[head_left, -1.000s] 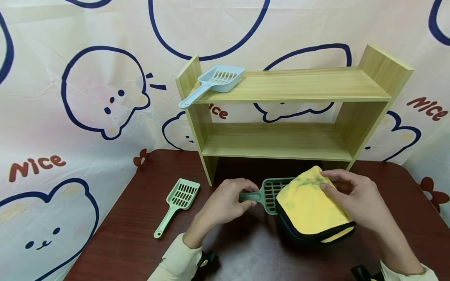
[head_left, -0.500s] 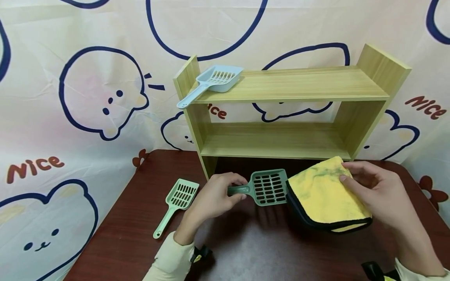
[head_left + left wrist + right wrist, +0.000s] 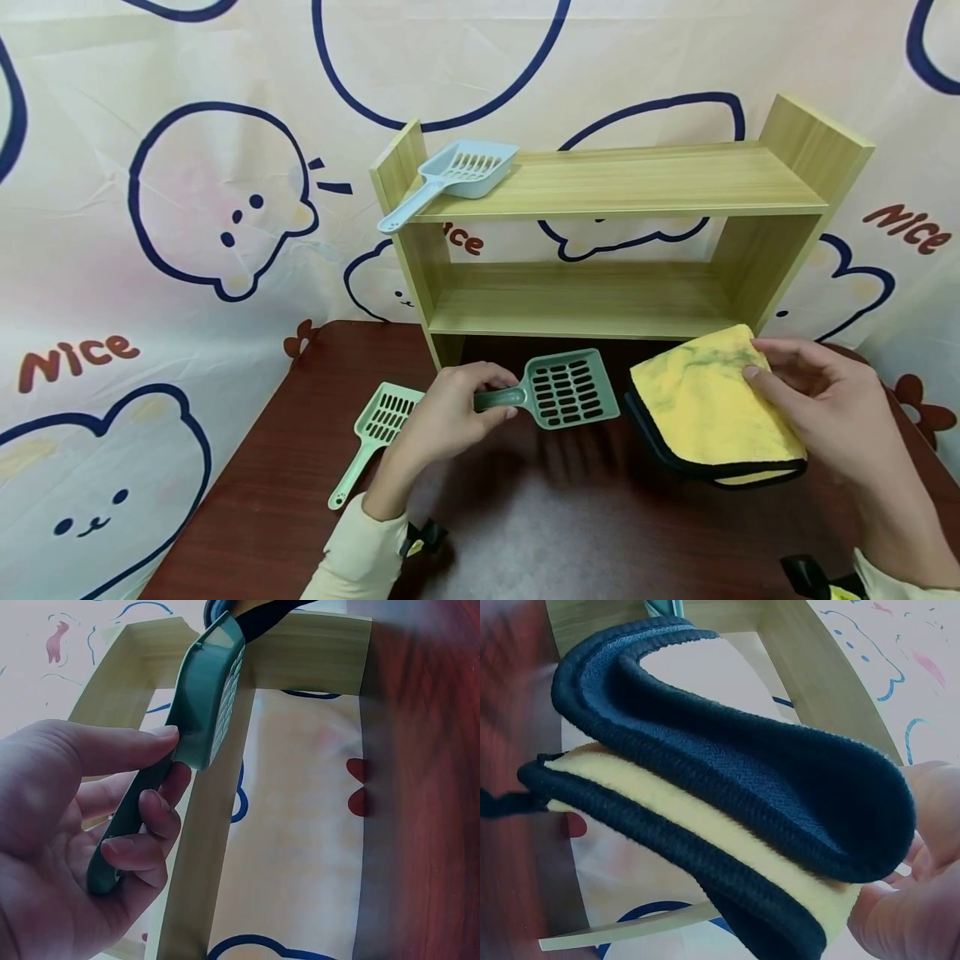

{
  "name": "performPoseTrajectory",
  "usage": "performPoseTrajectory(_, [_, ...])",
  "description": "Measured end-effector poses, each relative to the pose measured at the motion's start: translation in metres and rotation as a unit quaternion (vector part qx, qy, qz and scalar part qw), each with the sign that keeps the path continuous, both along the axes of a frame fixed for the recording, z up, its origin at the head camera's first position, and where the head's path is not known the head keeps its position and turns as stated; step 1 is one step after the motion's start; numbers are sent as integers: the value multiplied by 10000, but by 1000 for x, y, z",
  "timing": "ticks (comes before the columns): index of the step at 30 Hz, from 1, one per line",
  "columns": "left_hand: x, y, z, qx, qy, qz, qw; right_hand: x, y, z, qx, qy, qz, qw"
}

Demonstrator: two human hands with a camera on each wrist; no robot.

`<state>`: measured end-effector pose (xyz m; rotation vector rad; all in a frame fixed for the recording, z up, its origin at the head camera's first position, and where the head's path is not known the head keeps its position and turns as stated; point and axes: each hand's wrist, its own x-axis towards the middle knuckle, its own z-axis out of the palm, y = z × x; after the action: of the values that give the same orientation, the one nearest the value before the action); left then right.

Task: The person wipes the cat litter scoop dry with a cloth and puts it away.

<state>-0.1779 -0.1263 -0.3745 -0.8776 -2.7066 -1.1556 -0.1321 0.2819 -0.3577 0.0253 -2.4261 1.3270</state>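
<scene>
My left hand [image 3: 455,408] grips the handle of a dark green slotted litter scoop [image 3: 572,390], held above the table with its head toward the right. In the left wrist view the fingers [image 3: 142,847] wrap the handle while the thumb lies along the top. A folded yellow cloth [image 3: 712,400] with dark edging hangs from my right hand [image 3: 832,408], pinched at its far right corner between thumb and fingers. The right wrist view shows the cloth's layered folds [image 3: 727,772] from the side. A narrow gap separates scoop and cloth in the head view.
A light green scoop [image 3: 384,421] lies on the dark red-brown table [image 3: 255,500], partly behind my left hand. On the wooden shelf unit [image 3: 637,183] at the back, a light blue scoop [image 3: 468,167] rests on the upper board, its handle over the front edge. A patterned curtain [image 3: 225,350] hangs behind.
The cloth, earlier overlapping the dark green scoop's head, has moved right and away with my right hand. My left hand has drawn the scoop left and slightly up in view.
</scene>
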Motion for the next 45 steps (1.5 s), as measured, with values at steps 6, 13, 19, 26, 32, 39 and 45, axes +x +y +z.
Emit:
performPoseTrajectory(6, [0, 0, 1, 103, -161, -48, 9998, -1, 2, 0, -199, -14, -11, 9998])
performPoseTrajectory(13, [0, -4, 2, 250, -151, 65, 9996, -1, 10, 0, -439, 25, -120, 9990])
performPoseTrajectory(19, [1, -1, 0, 454, -276, -44, 9986, -2, 5, -1, -693, -51, 122, 9975])
performPoseTrajectory(26, [1, 6, -5, 737, -381, -157, 9964, -8, -7, -10, -1527, -278, 689, 9855])
performPoseTrajectory(32, [1, 14, -11, 1063, -664, -328, 9916, -11, -24, -20, -2845, -563, 1367, 9472])
performPoseTrajectory(39, [2, 22, -16, 1254, -864, -442, 9873, -12, -38, -25, -3396, -1305, 1812, 9137])
performPoseTrajectory(45, [2, 29, -14, 1422, -1004, -538, 9833, -11, -48, -27, -3436, -1439, 2049, 9051])
